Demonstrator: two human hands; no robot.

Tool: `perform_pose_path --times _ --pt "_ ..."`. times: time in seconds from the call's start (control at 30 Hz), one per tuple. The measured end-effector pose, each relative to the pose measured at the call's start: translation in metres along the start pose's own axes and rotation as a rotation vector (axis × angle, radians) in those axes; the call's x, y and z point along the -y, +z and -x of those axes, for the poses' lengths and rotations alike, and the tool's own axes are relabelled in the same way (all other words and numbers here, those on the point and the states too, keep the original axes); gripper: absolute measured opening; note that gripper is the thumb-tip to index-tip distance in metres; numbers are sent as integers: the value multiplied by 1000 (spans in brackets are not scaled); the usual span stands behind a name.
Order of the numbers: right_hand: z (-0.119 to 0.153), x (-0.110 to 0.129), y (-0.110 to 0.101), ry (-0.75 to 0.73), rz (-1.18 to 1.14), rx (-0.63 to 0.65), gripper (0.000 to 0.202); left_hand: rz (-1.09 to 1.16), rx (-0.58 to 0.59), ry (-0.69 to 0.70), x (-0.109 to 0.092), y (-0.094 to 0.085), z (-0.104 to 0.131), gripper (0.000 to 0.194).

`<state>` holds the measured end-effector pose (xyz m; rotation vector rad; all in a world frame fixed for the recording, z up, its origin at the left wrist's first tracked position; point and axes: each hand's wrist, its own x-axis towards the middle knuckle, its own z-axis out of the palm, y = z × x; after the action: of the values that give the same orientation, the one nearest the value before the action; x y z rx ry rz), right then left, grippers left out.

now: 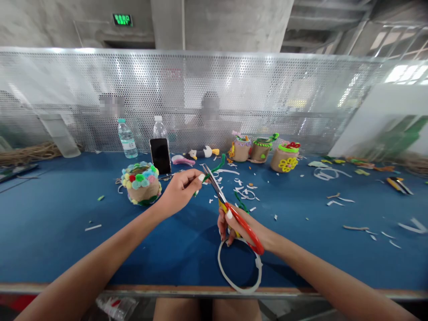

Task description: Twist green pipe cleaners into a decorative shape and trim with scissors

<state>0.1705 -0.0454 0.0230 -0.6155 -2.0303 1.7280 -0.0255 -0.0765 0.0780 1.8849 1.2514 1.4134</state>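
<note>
Pinched between the fingertips of my left hand (pixel 183 189) is a green pipe cleaner (pixel 219 164), its free end sticking up to the right. My right hand (pixel 242 223) grips red-handled scissors (pixel 242 225), with something yellow partly hidden among the fingers. The scissor blades point up and left and meet the pipe cleaner beside my left fingertips. Just below my right hand is a white strip loop (pixel 219 267); whether it hangs from the fingers or lies on the table, I cannot tell. Left of my left hand stands a burlap-wrapped jar (pixel 143 192) trimmed with colourful pompoms.
Several decorated burlap jars (pixel 285 157) line the back. A phone (pixel 161 155) leans against a bottle, near a teal-capped water bottle (pixel 127 140). White scraps (pixel 247 193) litter the blue table (pixel 187 254); a utility knife (pixel 400 185) lies right. Behind rises a perforated metal screen (pixel 267 89).
</note>
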Motion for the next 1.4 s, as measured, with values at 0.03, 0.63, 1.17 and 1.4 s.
perform_pose_path --times 0.03,0.63,1.17,1.4 --pt "0 0 0 -2 -2 2 48 9 10 -4 0 -1 0 22" --pt "3 1 -6 -33 -2 102 43 247 93 -116 3 -7 -1 22" --pt "2 10 3 14 59 -33 50 198 117 -75 0 -9 -1 22" --pt "-2 2 2 -46 214 -212 41 62 38 11 -4 -8 2 21"
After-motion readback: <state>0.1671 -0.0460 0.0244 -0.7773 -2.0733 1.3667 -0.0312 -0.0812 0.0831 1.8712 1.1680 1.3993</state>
